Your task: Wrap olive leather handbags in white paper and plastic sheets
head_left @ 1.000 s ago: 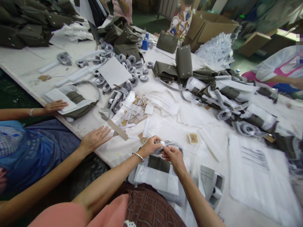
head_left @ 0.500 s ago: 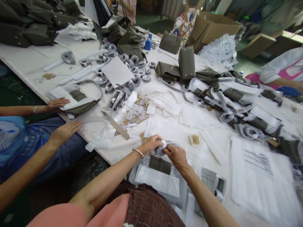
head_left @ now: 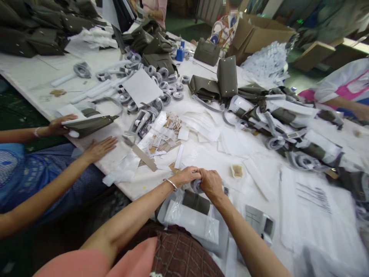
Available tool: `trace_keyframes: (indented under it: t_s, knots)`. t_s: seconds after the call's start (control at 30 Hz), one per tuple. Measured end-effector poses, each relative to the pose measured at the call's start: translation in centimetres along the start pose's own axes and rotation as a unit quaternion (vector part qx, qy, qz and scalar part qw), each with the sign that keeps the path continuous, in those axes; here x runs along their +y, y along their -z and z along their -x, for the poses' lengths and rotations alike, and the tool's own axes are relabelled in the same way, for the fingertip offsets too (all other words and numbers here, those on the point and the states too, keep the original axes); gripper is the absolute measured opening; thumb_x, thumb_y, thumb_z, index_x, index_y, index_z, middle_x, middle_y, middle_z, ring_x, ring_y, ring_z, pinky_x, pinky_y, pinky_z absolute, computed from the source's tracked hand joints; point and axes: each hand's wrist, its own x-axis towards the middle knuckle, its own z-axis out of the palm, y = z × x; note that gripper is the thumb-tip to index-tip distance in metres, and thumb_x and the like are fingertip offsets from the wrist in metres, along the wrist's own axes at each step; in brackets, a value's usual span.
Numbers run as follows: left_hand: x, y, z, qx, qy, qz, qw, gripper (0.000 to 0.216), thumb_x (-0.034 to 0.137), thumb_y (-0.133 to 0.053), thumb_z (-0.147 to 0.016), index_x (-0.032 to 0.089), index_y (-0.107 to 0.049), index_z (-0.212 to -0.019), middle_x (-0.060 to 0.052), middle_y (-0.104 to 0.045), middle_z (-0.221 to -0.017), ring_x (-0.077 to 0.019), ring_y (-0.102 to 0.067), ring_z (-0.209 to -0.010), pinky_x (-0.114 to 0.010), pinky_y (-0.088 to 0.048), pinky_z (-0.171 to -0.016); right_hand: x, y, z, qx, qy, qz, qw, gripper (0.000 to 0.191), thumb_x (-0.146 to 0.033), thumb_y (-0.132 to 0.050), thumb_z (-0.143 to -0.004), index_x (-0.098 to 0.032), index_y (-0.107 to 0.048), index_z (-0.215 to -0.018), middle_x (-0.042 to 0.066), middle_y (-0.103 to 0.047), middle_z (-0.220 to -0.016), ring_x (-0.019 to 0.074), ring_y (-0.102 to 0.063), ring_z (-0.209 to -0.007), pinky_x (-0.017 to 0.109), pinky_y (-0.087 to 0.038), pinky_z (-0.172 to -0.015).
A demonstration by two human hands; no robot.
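Observation:
Between my two hands is a coiled grey strap (head_left: 196,186), partly covered by my fingers. My left hand (head_left: 186,176) grips its upper left side, fingers closed. Against it, my right hand (head_left: 211,184) is wrapped round the coil's right side, and the fingertips of both hands meet at the top. Just below them, near my lap, lies a dark olive handbag (head_left: 196,202) with white wrapping paper (head_left: 191,221) and clear plastic over it. A grey plastic-wrapped piece (head_left: 259,223) rests to the right of my right forearm.
Loose paper strips and tags (head_left: 164,140) lie ahead of my hands. A small square dish (head_left: 236,171) sits to the right, near stacked white bags (head_left: 314,215). Many coiled straps (head_left: 164,98) and olive bags (head_left: 227,77) lie farther back. At left, a co-worker's hand (head_left: 100,149) is on the table.
My right hand has shifted up and left over the coil, covering its white band. The co-worker at left has tilted their bag up and moved one hand right onto the table.

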Motion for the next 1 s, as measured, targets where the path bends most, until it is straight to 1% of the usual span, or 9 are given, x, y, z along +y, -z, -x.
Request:
trace_keyframes:
  t_s: [0.13, 0.2, 0.27, 0.37, 0.47, 0.6, 0.73, 0.83, 1.0]
  knots:
    - [-0.2, 1.9, -0.7, 0.065, 0.007, -0.035, 0.997, 0.031, 0.022, -0.060, -0.073, 0.015, -0.063, -0.102, -0.008, -0.063, -0.112, -0.0188, -0.060, -0.100, -0.025, -0.048, -0.084, 2.5, -0.4, -0.9, -0.037, -0.078, 0.046, 0.995, 0.018, -0.016, -0.048, -0.087, -0.019, -0.065, -0.092, 0.010, -0.072, -0.084, 0.0239, -0.067, -0.085, 0.034, -0.039, -0.080]
    - [-0.6, 3.3, -0.8, 0.111, 0.019, -0.056, 0.992, 0.034, 0.021, -0.054, -0.076, 0.014, -0.060, -0.110, -0.010, -0.061, -0.117, -0.0185, -0.060, -0.103, -0.025, -0.048, -0.085, 4.2, -0.4, -1.2, -0.036, -0.102, 0.055, 0.993, 0.020, -0.015, -0.051, -0.085, -0.017, -0.065, -0.099, 0.013, -0.072, -0.095, 0.0265, -0.066, -0.094, 0.036, -0.039, -0.084]
    - [-1.4, 4.7, -0.4, 0.138, 0.034, -0.081, 0.986, 0.033, 0.019, -0.050, -0.078, 0.013, -0.059, -0.109, -0.010, -0.064, -0.108, -0.0189, -0.062, -0.097, -0.027, -0.049, -0.083, 5.9, -0.5, -0.9, -0.012, -0.113, 0.041, 0.993, 0.036, -0.019, -0.058, -0.081, -0.016, -0.060, -0.117, 0.015, -0.067, -0.116, 0.0294, -0.061, -0.108, 0.039, -0.039, -0.091]
    - [-3.2, 5.8, 0.8, 0.147, 0.051, -0.120, 0.980, 0.027, 0.017, -0.049, -0.078, 0.012, -0.061, -0.102, -0.007, -0.066, -0.093, -0.0196, -0.063, -0.086, -0.030, -0.049, -0.079, 7.8, -0.9, 1.2, 0.083, -0.107, -0.060, 0.989, 0.062, -0.031, -0.064, -0.077, -0.016, -0.047, -0.135, 0.016, -0.056, -0.134, 0.0308, -0.053, -0.121, 0.043, -0.038, -0.100]
    - [-5.1, 5.3, 2.1, 0.141, 0.048, -0.154, 0.977, 0.021, 0.014, -0.051, -0.076, 0.014, -0.062, -0.094, -0.006, -0.066, -0.094, -0.0192, -0.063, -0.089, -0.030, -0.049, -0.083, 8.6, -2.3, 5.7, 0.145, -0.149, -0.225, 0.952, 0.049, -0.044, -0.055, -0.082, -0.015, -0.057, -0.122, 0.014, -0.064, -0.121, 0.0290, -0.058, -0.115, 0.044, -0.044, -0.099]
    - [-6.2, 3.9, 2.8, 0.137, 0.039, -0.197, 0.970, 0.016, 0.017, -0.050, -0.081, 0.017, -0.061, -0.092, -0.006, -0.065, -0.097, -0.0188, -0.061, -0.093, -0.030, -0.046, -0.087, 7.7, -5.6, 13.8, 0.047, -0.303, -0.381, 0.872, 0.045, -0.058, -0.051, -0.077, -0.020, -0.065, -0.097, 0.011, -0.073, -0.098, 0.0278, -0.069, -0.093, 0.039, -0.053, -0.086]
    - [-5.7, 3.2, 2.3, 0.125, 0.032, -0.245, 0.961, 0.015, 0.027, -0.051, -0.084, 0.018, -0.061, -0.092, -0.006, -0.065, -0.096, -0.0205, -0.060, -0.092, -0.031, -0.044, -0.086, 5.9, -9.6, 20.0, 0.004, -0.380, -0.406, 0.831, 0.054, -0.066, -0.051, -0.073, -0.019, -0.060, -0.100, 0.013, -0.073, -0.099, 0.0286, -0.070, -0.092, 0.036, -0.054, -0.080]
    - [-5.4, 3.3, 1.6, 0.096, 0.021, -0.279, 0.955, 0.022, 0.036, -0.051, -0.086, 0.018, -0.062, -0.090, -0.006, -0.067, -0.091, -0.0216, -0.060, -0.089, -0.032, -0.044, -0.082, 4.7, -11.6, 21.2, -0.017, -0.415, -0.411, 0.811, 0.058, -0.067, -0.048, -0.076, -0.019, -0.054, -0.108, 0.012, -0.072, -0.097, 0.0273, -0.070, -0.085, 0.035, -0.052, -0.073]
    - [-5.3, 4.1, 0.0, 0.031, 0.059, -0.268, 0.961, 0.046, 0.056, -0.051, -0.081, 0.015, -0.064, -0.099, -0.009, -0.071, -0.093, -0.0250, -0.063, -0.088, -0.033, -0.046, -0.078, 4.3, -10.8, 18.3, -0.035, -0.408, -0.357, 0.839, 0.035, -0.055, -0.051, -0.081, -0.021, -0.050, -0.091, 0.009, -0.069, -0.084, 0.0247, -0.067, -0.079, 0.031, -0.046, -0.069]
